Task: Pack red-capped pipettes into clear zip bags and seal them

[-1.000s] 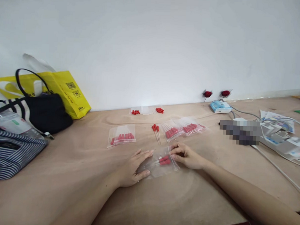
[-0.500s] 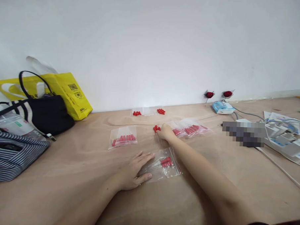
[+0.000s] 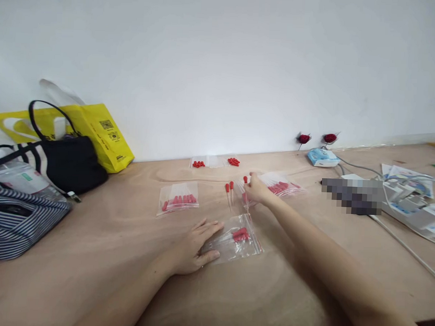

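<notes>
My left hand [image 3: 197, 251] lies with fingers spread on the left edge of a clear zip bag [image 3: 217, 252], pressing it to the table. Inside that bag are several droppers with red bulbs [image 3: 241, 235]. Farther off, my right hand [image 3: 256, 187] is closed on a dropper [image 3: 245, 179], its red bulb up and thin tube pointing down toward the bag. Two loose droppers [image 3: 231, 185] lie just left of it. Partly behind the right hand are overlapping zip bags of droppers [image 3: 279, 186].
Another zip bag of droppers [image 3: 179, 198] lies left of centre. Near the wall is a bag with red bulbs [image 3: 212, 161]. Yellow [image 3: 112, 134], black [image 3: 76, 166] and striped bags [image 3: 23, 231] stand at left. A tissue pack [image 3: 323, 157], cables and power strips [image 3: 413, 203] are at right.
My right hand has moved slightly right and now holds one dropper upright. Two droppers that were by its fingers now lie loose on the table. My left hand stays on the bag.
</notes>
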Demonstrator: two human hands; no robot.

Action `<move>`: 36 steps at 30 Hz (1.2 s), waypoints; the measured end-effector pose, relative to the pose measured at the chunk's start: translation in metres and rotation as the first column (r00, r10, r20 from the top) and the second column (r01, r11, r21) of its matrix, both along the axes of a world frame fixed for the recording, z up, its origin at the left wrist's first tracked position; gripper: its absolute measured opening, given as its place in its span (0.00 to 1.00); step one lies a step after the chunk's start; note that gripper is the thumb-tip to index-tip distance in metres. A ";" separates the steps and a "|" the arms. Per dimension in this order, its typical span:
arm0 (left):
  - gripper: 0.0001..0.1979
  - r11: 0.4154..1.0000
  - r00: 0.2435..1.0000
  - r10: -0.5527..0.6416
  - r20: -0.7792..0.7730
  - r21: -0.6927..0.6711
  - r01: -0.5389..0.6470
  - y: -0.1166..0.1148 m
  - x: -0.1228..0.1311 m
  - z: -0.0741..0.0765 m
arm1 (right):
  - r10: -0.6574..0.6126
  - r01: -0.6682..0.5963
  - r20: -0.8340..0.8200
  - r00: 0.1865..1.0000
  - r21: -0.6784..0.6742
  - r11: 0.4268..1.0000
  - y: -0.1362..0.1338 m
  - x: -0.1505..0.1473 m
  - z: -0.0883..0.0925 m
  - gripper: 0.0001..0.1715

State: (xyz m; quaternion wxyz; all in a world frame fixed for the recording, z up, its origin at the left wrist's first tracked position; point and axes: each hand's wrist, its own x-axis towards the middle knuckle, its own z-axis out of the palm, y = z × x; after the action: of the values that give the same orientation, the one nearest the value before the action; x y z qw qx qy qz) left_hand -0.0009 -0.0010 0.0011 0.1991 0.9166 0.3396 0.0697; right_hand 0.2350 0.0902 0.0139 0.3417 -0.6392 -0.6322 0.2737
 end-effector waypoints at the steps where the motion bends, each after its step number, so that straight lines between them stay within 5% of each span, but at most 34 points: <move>1: 0.27 1.000 1.000 -0.001 -0.004 -0.001 0.001 0.000 0.000 0.000 | 0.002 -0.002 -0.031 1.000 -0.007 1.000 -0.010 0.010 -0.001 0.29; 4: 0.28 1.000 1.000 0.004 -0.012 -0.001 -0.004 0.000 0.000 0.001 | 0.098 -0.104 -0.398 0.912 0.007 0.995 -0.040 0.038 -0.013 0.29; 7: 0.27 1.000 1.000 0.014 0.002 0.003 -0.014 0.000 0.000 0.001 | 0.086 -0.021 -0.591 0.802 0.115 0.993 -0.064 0.054 -0.031 0.26; 12: 0.28 1.000 1.000 0.002 0.018 -0.002 -0.002 0.000 0.000 0.001 | 0.050 0.110 -0.670 0.741 0.194 0.975 -0.077 0.049 -0.048 0.24; 22: 0.27 1.000 1.000 0.012 0.022 -0.005 -0.012 0.000 0.000 -0.001 | 0.035 0.083 -0.723 0.689 0.127 0.988 -0.084 0.029 -0.049 0.25; 27: 0.27 1.000 1.000 0.006 0.030 -0.004 -0.005 0.000 0.001 0.000 | 0.117 -0.078 -0.604 0.788 0.090 0.993 -0.086 0.030 -0.055 0.22; 31: 0.27 1.000 0.999 0.004 0.042 0.004 -0.004 0.000 0.001 0.001 | 0.220 -0.165 -0.306 0.926 0.194 0.967 -0.083 0.031 -0.055 0.16; 36: 0.27 1.000 0.998 -0.016 0.055 0.000 0.016 0.001 0.001 -0.001 | 0.304 -0.304 0.043 0.952 0.271 0.913 -0.076 0.024 -0.051 0.10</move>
State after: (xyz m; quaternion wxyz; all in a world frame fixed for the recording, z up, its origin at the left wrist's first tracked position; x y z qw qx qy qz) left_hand 0.0002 0.0005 0.0001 0.2092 0.9170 0.3266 0.0931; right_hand 0.2587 0.0147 -0.0373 0.3803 -0.4798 -0.7555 0.2334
